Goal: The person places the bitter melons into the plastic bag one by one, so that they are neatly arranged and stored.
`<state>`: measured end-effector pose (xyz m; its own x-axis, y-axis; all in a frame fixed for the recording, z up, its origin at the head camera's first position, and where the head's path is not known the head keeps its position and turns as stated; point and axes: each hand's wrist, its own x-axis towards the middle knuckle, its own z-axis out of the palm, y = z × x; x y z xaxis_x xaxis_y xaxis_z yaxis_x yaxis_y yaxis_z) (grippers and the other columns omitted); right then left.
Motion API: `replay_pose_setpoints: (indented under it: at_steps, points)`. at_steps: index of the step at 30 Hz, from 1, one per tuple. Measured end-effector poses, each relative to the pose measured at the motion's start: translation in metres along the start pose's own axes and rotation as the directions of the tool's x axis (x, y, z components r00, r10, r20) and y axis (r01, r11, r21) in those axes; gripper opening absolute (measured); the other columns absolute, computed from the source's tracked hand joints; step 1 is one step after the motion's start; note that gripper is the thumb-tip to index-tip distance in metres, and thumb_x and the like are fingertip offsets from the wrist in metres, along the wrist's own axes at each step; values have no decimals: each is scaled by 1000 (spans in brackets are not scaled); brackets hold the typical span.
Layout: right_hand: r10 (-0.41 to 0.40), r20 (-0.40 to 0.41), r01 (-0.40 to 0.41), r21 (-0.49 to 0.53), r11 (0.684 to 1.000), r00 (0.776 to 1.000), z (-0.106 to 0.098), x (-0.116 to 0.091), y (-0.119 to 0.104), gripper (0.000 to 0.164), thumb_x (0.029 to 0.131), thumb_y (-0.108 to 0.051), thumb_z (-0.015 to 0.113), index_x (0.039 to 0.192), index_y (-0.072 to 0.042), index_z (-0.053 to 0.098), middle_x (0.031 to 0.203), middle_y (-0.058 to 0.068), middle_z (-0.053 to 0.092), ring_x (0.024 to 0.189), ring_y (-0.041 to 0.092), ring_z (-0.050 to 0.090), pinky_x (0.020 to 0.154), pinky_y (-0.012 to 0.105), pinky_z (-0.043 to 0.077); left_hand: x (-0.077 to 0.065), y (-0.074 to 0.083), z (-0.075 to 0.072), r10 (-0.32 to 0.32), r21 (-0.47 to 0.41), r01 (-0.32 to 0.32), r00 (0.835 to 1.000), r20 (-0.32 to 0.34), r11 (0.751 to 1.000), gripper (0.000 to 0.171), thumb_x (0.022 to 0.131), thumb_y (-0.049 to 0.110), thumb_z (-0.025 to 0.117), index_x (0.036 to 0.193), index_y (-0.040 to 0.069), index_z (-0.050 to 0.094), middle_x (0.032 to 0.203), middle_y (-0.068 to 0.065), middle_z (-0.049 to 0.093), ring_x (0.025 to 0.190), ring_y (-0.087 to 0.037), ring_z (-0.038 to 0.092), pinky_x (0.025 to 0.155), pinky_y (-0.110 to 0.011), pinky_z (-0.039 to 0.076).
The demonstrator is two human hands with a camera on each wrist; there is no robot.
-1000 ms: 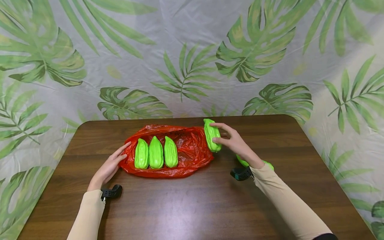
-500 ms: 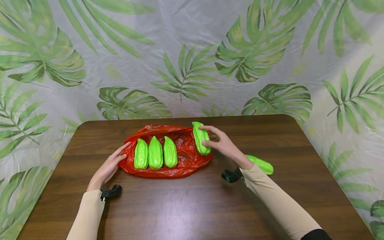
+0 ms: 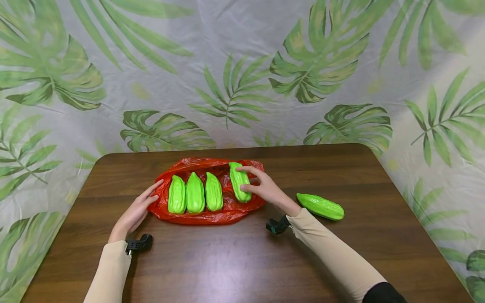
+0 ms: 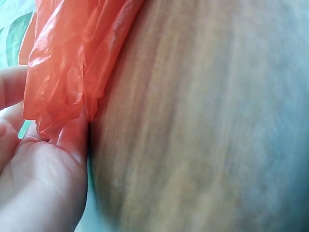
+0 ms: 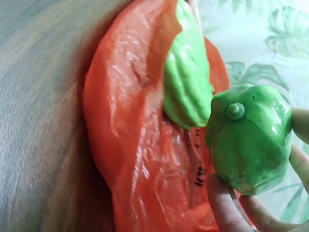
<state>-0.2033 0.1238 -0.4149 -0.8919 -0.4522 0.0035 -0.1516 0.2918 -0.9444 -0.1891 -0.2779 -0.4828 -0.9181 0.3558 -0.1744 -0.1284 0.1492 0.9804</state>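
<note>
Head view, and the right hand (image 3: 266,187) pinches 1 green gourd (image 3: 236,180) over the red bag (image 3: 212,217), the left hand (image 3: 133,212), fingers spread, touching the bag's edge, presumably steadying it.

The near wooden tabletop (image 3: 212,261) leaves passage; the right hand (image 3: 267,188) and bitter gourd (image 3: 236,183) block the right end of the red plastic bag (image 3: 212,218).

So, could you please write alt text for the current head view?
A right hand holds a green, ridged, elongated vegetable over an open red plastic bag, its left end held by the left hand. Three matching vegetables lie side by side inside; a fifth rests to the right on the brown wood-grain table.
</note>
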Motion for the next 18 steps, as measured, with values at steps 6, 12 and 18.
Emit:
replay_pose_setpoints:
  at_steps: [6,12,18]
  points:
    - [-19,-16,19,-30,999,1000,11,1,-8,50,90,-6,64,137,-4,49,141,15,44,111,40,53,89,48,45,0,0,0,8,-14,-8,1000,6,1000,56,105,23,38,155,14,14,158,-15,-1,142,-35,5,96,-12,31]
    - [-18,-17,17,-41,999,1000,21,11,14,50,90,-11,66,137,-12,51,141,10,45,109,34,56,86,42,48,1,-1,0,13,-20,-13,1000,9,1000,56,105,23,38,155,13,14,158,-15,-1,142,-35,4,95,-11,31]
    - [2,-1,-2,-46,999,1000,29,15,17,49,91,-9,65,138,-13,50,141,11,45,109,33,58,83,38,50,1,-1,0,13,-18,-13,1000,6,1000,56,105,23,38,155,13,14,158,-16,0,142,-35,4,95,-11,31]
